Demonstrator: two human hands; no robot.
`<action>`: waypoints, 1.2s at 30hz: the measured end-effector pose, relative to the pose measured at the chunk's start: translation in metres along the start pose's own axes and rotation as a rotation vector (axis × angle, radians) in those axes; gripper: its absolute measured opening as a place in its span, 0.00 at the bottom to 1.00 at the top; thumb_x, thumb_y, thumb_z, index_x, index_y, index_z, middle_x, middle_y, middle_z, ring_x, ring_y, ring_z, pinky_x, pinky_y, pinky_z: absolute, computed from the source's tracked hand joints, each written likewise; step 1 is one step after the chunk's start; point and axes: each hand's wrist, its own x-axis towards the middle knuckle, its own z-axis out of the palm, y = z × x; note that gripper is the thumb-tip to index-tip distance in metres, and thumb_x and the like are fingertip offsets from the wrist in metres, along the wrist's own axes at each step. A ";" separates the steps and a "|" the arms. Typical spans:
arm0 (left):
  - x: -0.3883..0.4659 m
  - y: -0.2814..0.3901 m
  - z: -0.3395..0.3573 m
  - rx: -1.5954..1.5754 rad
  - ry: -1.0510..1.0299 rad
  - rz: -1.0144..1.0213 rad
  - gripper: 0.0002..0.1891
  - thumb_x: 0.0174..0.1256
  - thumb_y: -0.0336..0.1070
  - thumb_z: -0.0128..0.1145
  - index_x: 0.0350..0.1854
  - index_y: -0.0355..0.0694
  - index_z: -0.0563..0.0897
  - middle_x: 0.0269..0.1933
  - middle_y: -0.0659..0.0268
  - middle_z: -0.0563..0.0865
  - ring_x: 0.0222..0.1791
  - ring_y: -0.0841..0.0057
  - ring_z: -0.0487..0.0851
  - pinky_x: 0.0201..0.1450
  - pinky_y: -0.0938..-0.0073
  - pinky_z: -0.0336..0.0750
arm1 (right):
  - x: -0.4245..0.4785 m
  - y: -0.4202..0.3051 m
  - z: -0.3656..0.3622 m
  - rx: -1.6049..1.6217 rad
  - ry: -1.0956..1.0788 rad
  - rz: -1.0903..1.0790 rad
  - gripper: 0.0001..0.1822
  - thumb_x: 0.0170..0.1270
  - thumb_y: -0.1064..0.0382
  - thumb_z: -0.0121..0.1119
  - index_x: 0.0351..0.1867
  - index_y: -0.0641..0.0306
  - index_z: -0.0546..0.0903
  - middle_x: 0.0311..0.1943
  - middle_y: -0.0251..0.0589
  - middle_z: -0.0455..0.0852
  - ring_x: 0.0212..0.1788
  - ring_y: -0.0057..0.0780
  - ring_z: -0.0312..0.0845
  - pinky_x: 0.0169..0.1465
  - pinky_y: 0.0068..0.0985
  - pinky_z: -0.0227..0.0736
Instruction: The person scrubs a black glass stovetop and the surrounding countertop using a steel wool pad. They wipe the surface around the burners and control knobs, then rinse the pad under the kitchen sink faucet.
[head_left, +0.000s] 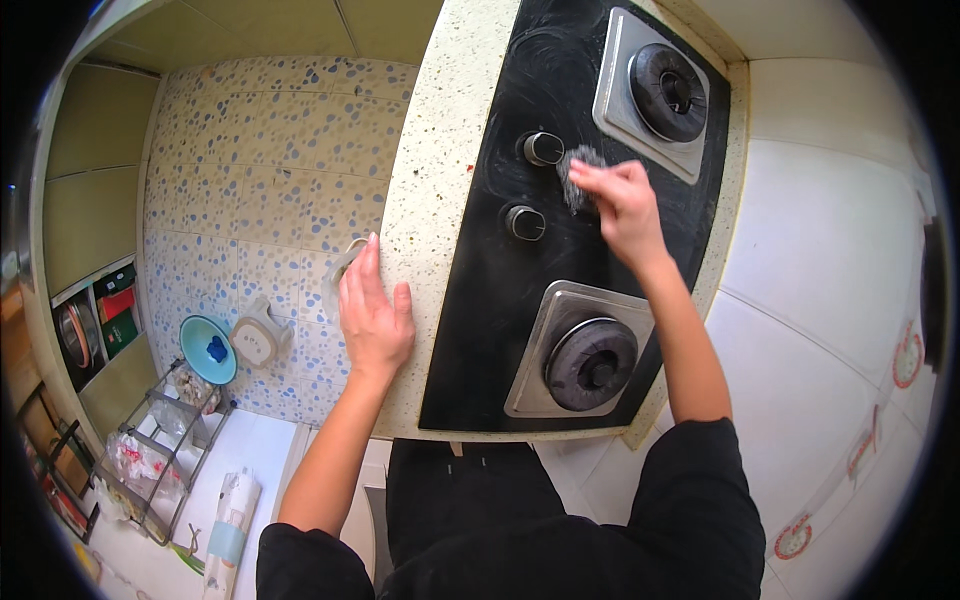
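Note:
A grey steel-wool scouring pad (578, 178) is held under the fingers of my right hand (621, 201) on the black glass cooktop (487, 330). Just left of the pad is one control knob (543, 149); a second knob (525, 223) sits a little nearer to me. Swirled pale streaks mark the glass around them. My left hand (377, 315) rests flat along the edge of the speckled countertop (431, 195), fingers apart, holding nothing. The far burner (669, 92) and the near burner (592, 364) stand on square metal plates.
Tiled wall (802, 240) borders the cooktop's right side. On the patterned floor to the left are a blue basin (196, 339) with a dark blue item inside, a small stool (257, 336) and a metal rack (161, 450) holding plastic bags. A tiny red bit (470, 169) lies on the countertop.

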 end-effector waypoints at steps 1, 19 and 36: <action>0.000 0.001 0.000 0.000 -0.002 0.000 0.36 0.87 0.57 0.43 0.84 0.34 0.64 0.73 0.44 0.78 0.71 0.44 0.76 0.77 0.50 0.67 | -0.012 -0.005 0.001 0.009 0.011 0.026 0.21 0.62 0.79 0.68 0.53 0.54 0.94 0.56 0.29 0.96 0.43 0.34 0.81 0.56 0.28 0.77; -0.001 0.003 0.002 0.037 0.030 0.018 0.36 0.84 0.53 0.50 0.85 0.37 0.64 0.71 0.46 0.80 0.69 0.44 0.77 0.76 0.49 0.68 | 0.104 -0.061 0.042 -0.284 -0.093 -0.080 0.13 0.62 0.65 0.72 0.48 0.56 0.96 0.36 0.43 0.95 0.41 0.44 0.89 0.51 0.38 0.84; 0.002 0.005 0.002 0.010 0.067 0.040 0.34 0.84 0.49 0.52 0.85 0.37 0.64 0.70 0.45 0.81 0.66 0.44 0.78 0.74 0.48 0.69 | -0.091 -0.175 0.082 -0.139 0.002 0.032 0.23 0.61 0.73 0.64 0.60 0.72 0.87 0.61 0.49 0.91 0.38 0.37 0.80 0.44 0.32 0.76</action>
